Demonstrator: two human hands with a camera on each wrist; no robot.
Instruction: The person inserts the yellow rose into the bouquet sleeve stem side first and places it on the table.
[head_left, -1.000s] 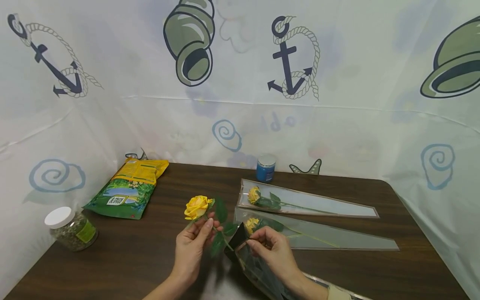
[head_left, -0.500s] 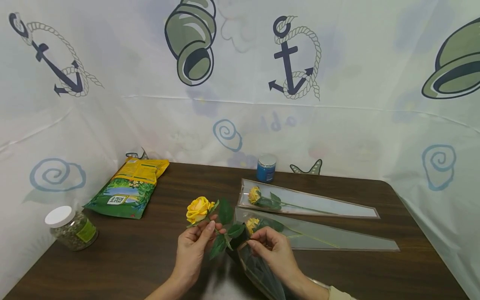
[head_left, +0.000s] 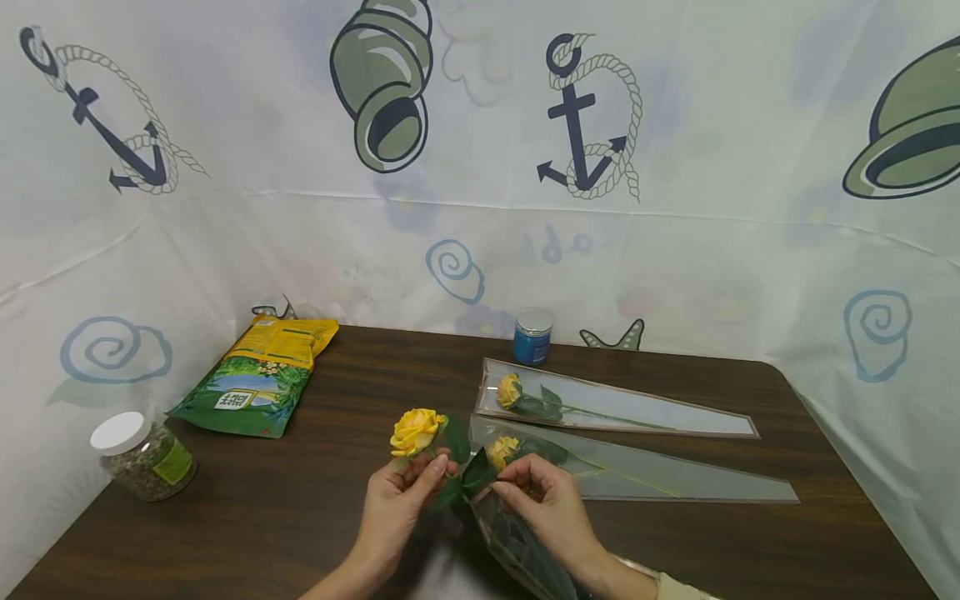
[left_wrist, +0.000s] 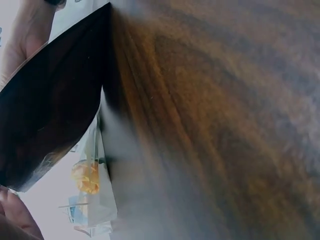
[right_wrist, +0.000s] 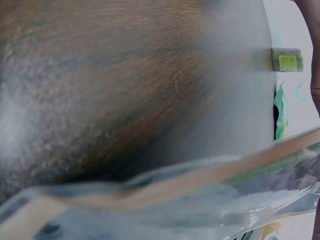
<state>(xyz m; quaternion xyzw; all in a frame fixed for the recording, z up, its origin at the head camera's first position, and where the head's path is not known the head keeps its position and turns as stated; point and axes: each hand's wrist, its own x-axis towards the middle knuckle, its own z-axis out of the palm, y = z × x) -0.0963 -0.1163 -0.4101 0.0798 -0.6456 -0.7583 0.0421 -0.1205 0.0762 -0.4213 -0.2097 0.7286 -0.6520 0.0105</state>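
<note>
In the head view my left hand pinches a yellow rose just below its bloom. The rose's leaves reach the mouth of a dark flower sleeve, and its lower stem is hidden there. My right hand pinches the sleeve's edge at that mouth. The sleeve slants down toward the front of the table, clear on one face. Its black side fills much of the left wrist view. In the right wrist view its clear film shows a copper-coloured border.
Two sleeved yellow roses lie behind my right hand, one in a pale sleeve, one in a grey sleeve. A blue jar stands at the back. A yellow-green bag and a white-lidded jar are at the left.
My left hand has moved right and slightly down with the rose, bringing bloom and leaves closer to the sleeve's mouth. My right hand stays almost in place on the sleeve's edge.
</note>
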